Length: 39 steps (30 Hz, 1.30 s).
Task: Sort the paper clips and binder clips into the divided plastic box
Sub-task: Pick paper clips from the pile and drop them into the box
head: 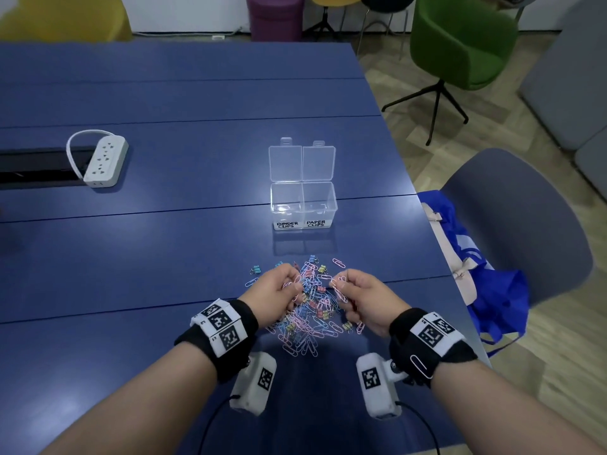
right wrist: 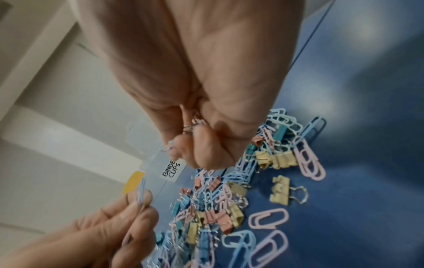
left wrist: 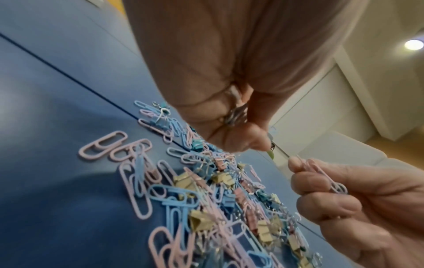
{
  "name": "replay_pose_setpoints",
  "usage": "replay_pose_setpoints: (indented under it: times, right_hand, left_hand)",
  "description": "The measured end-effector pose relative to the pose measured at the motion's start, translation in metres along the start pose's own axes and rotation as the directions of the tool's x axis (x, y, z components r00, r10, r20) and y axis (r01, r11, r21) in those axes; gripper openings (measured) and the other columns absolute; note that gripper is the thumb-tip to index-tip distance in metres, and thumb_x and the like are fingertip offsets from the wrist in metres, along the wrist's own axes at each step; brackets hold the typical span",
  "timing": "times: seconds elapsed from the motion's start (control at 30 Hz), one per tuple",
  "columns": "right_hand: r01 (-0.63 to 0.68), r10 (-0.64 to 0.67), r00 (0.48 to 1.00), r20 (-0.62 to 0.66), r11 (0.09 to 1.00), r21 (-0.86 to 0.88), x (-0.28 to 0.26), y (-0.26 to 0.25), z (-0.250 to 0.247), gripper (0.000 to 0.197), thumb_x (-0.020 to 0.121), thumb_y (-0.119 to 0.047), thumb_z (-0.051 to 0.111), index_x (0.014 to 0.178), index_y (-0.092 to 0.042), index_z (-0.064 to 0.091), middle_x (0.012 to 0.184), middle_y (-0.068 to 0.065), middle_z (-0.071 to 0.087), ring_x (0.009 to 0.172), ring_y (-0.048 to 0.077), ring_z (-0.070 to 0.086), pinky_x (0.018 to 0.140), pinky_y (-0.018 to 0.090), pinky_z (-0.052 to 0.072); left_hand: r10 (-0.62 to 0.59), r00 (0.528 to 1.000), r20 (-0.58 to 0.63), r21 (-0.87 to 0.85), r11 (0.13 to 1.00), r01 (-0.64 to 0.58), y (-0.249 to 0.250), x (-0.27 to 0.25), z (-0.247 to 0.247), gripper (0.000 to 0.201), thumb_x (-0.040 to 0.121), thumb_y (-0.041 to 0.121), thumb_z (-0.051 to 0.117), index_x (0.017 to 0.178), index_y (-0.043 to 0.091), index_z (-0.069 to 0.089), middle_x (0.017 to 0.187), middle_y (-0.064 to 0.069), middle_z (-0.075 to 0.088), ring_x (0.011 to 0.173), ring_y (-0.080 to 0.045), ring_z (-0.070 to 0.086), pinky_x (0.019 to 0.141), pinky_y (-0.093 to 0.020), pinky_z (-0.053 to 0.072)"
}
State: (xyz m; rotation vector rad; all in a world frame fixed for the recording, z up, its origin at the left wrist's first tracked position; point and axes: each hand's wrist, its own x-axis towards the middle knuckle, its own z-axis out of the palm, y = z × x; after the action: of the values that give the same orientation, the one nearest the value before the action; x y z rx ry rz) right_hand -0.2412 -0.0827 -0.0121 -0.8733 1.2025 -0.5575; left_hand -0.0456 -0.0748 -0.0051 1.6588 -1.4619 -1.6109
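Note:
A mixed pile of pastel paper clips and small binder clips [head: 312, 310] lies on the blue table [head: 164, 257], just in front of me. Beyond it stands the clear divided box [head: 303, 198], its two lids folded back, labelled BINDER CLIPS on the left and PAPER CLIPS on the right. My left hand [head: 294, 287] hovers over the pile's left side and pinches a few pink and blue paper clips [left wrist: 236, 112]. Over the right side, my right hand [head: 341, 287] holds several pink paper clips [left wrist: 321, 174] in curled fingers.
A white power strip [head: 105, 160] lies far left beside a black cable slot. The table's right edge runs close to the pile, with a blue bag [head: 486, 274] on a grey chair [head: 525, 224] beyond it. One white clip [head: 420, 366] clings to my right wristband.

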Motion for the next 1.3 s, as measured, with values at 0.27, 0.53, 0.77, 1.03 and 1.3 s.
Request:
replay_pose_setpoints:
  times: [0.27,0.53,0.77,1.03,1.3]
  right_hand:
    - [-0.11,0.089,0.982,0.166,0.986,0.123,0.009,-0.036,-0.005,0.023,0.096,-0.01,0.041,0.076,-0.009,0.054,0.066,0.003,0.053,0.055,0.014,0.049,0.04,0.02,0.037]
    - [0.062,-0.071,0.997,-0.04,0.977,-0.202,0.066,-0.117,-0.001,0.027,0.095,0.002,0.04,0.072,-0.007,0.05,0.065,0.008,0.047,0.051,0.013,0.042,0.042,0.017,0.042]
    - [-0.008,-0.057,0.99,-0.129,0.89,-0.455,0.118,-0.163,-0.004,0.018,0.09,0.006,0.044,0.088,-0.006,0.059,0.078,0.008,0.056,0.068,0.019,0.055,0.07,0.028,0.052]
    - [-0.036,-0.04,0.991,-0.126,0.838,-0.545,0.117,-0.17,-0.006,0.043,0.089,0.003,0.042,0.131,0.0,0.047,0.105,0.016,0.052,0.086,0.026,0.05,0.081,0.039,0.048]
    - [0.088,-0.133,0.991,-0.024,0.771,-0.631,0.114,-0.16,-0.004,0.068,0.084,0.012,0.033,0.14,-0.026,0.038,0.129,0.014,0.049,0.11,0.029,0.058,0.068,0.033,0.044]
  left_hand:
    - [-0.055,0.989,0.135,-0.243,0.966,0.087,0.011,0.007,-0.017,0.03,0.094,-0.008,0.035,0.087,0.013,0.055,0.068,-0.004,0.055,0.052,-0.011,0.052,0.042,-0.019,0.043]
    - [-0.155,0.951,0.269,-0.302,0.924,0.236,0.022,0.015,-0.025,0.018,0.092,0.002,0.053,0.075,0.008,0.051,0.071,-0.007,0.056,0.057,-0.014,0.053,0.052,-0.022,0.046]
    - [-0.205,0.969,0.135,0.101,0.976,0.192,0.037,0.029,-0.037,0.011,0.089,-0.002,0.054,0.089,0.008,0.058,0.066,-0.006,0.061,0.049,-0.011,0.058,0.054,-0.023,0.052]
    - [-0.136,0.988,-0.068,-0.388,0.916,0.1,0.11,0.083,-0.067,0.017,0.092,-0.006,0.047,0.079,0.003,0.05,0.073,-0.014,0.05,0.063,-0.021,0.054,0.048,-0.021,0.054]
    - [-0.248,0.963,-0.107,-0.578,0.804,0.143,0.121,0.117,-0.052,0.02,0.096,0.011,0.046,0.08,0.001,0.051,0.082,-0.013,0.048,0.07,-0.023,0.054,0.076,-0.033,0.055]
